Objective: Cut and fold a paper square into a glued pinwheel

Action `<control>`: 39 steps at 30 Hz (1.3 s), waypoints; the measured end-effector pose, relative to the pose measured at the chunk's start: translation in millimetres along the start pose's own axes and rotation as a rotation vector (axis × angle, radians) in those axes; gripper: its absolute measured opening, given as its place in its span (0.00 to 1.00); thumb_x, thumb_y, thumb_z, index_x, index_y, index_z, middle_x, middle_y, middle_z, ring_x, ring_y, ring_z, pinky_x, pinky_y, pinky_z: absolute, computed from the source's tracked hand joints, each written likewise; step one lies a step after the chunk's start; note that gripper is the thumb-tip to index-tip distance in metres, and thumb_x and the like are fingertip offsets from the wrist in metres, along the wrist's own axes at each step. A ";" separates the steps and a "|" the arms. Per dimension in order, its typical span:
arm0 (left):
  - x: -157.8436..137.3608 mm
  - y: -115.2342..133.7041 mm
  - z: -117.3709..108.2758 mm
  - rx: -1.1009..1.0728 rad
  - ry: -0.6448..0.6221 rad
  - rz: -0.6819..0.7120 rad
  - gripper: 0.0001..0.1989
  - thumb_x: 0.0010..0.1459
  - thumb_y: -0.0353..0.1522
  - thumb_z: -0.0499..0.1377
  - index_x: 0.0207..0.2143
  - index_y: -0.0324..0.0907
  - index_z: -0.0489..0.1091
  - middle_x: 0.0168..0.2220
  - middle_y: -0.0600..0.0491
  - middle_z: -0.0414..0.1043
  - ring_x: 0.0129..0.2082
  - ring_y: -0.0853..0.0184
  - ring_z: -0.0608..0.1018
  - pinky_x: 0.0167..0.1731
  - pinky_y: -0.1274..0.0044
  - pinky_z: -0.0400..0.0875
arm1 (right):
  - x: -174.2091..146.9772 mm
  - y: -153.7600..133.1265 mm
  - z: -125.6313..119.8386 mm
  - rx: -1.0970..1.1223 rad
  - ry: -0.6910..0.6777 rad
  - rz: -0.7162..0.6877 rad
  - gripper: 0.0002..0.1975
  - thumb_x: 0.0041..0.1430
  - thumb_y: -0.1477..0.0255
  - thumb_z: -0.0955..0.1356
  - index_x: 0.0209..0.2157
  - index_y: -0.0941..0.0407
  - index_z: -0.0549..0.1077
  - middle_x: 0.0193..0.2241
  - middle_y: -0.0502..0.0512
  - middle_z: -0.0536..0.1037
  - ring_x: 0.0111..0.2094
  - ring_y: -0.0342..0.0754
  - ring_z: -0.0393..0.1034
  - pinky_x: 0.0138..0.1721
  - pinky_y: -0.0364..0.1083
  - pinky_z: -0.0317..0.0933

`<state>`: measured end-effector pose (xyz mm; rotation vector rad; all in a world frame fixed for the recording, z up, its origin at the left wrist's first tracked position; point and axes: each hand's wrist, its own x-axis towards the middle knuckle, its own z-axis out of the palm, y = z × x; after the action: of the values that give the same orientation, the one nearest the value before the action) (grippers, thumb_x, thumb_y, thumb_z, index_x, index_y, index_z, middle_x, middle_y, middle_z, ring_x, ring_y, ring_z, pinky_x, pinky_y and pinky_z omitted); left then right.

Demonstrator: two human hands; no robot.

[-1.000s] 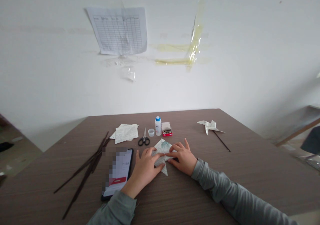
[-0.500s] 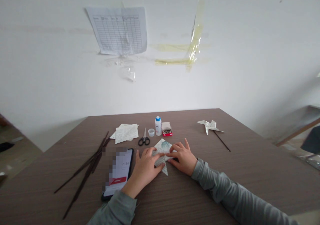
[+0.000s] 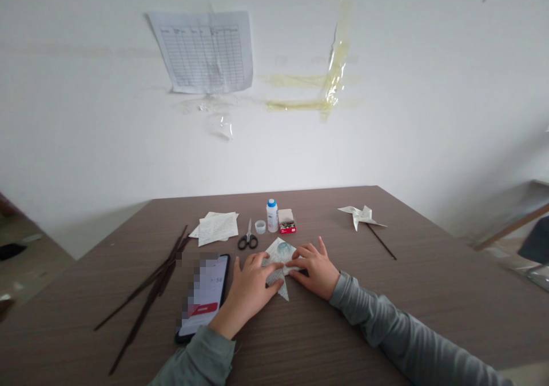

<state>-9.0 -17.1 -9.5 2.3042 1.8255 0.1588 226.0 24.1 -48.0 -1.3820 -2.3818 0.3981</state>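
Note:
A piece of printed paper (image 3: 278, 250) with a bluish round mark lies on the table in front of me, cut or folded into pointed flaps. From the left, my left hand (image 3: 252, 282) presses on it with thumb and fingertips, one flap pointing towards me beneath the thumb. My right hand (image 3: 316, 269) holds the paper's right side near its middle, thumb and index finger closed there, other fingers raised. The fingertips of both hands almost meet at the centre, where they partly hide the paper.
Beyond the paper stand black-handled scissors (image 3: 247, 240), a small clear cup (image 3: 260, 227), a blue-capped white bottle (image 3: 272, 217) and a red box of small metal pieces (image 3: 287, 226). Paper sheets (image 3: 218, 229), dark sticks (image 3: 150, 294) and a phone (image 3: 203, 303) lie left; a paper pinwheel (image 3: 363, 217) lies right.
Almost nothing differs. Both hands keep their place on the paper, with only a very slight shift of the right fingers and of the whole view.

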 end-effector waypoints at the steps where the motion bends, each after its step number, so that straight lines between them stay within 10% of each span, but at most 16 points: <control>1: 0.1 0.0 -0.2 0.001 -0.002 0.000 0.24 0.81 0.35 0.71 0.74 0.62 0.90 0.82 0.44 0.82 0.86 0.36 0.77 0.89 0.29 0.62 | -0.1 1.4 1.3 -0.004 0.008 -0.008 0.15 0.81 0.68 0.79 0.61 0.39 0.98 0.62 0.59 0.96 0.72 0.72 0.85 0.91 0.93 0.41; 39: 6.1 -2.2 4.1 0.000 0.017 0.021 0.29 0.79 0.36 0.73 0.79 0.60 0.86 0.83 0.42 0.82 0.87 0.33 0.74 0.88 0.27 0.62 | -0.1 4.3 4.0 -0.009 0.037 -0.011 0.15 0.81 0.67 0.79 0.58 0.37 0.99 0.59 0.57 0.96 0.70 0.71 0.85 0.91 0.91 0.47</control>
<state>-8.8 -11.1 -14.2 2.3299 1.8091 0.1818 227.7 25.8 -53.4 -1.3681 -2.3634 0.3565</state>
